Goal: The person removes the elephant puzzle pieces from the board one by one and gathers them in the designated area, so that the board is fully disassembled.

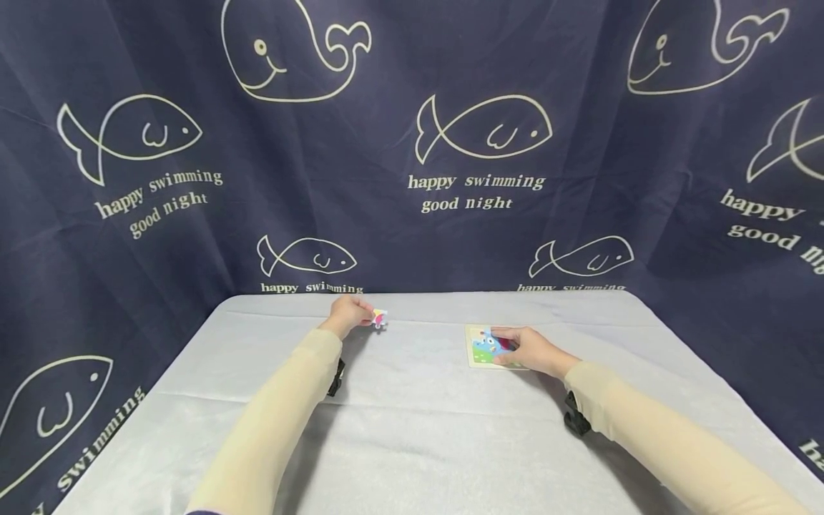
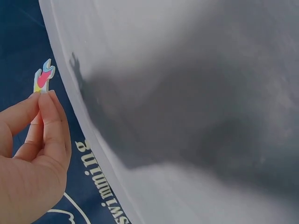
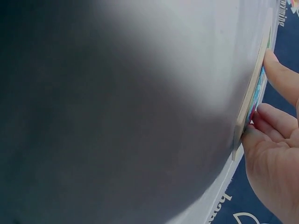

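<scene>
In the head view my left hand (image 1: 350,313) is raised at the far left of the table, pinching a small puzzle piece (image 1: 380,319) between thumb and fingertips. The left wrist view shows that puzzle piece (image 2: 44,77) standing up from the fingertips, pink, blue and yellow with knobbed edges. My right hand (image 1: 533,348) rests on a square puzzle board (image 1: 478,361) with a pale rim and a blue and green picture. Its thumb and fingers are spread apart and touch the board's face, hiding the right part. In the right wrist view the board (image 3: 252,88) appears edge-on.
A light grey cloth covers the table (image 1: 412,443), its far edge just beyond both hands. Behind and around it hangs a dark blue curtain (image 1: 386,179) with fish, whales and lettering. Black straps with small devices (image 1: 576,415) sit at the wrists.
</scene>
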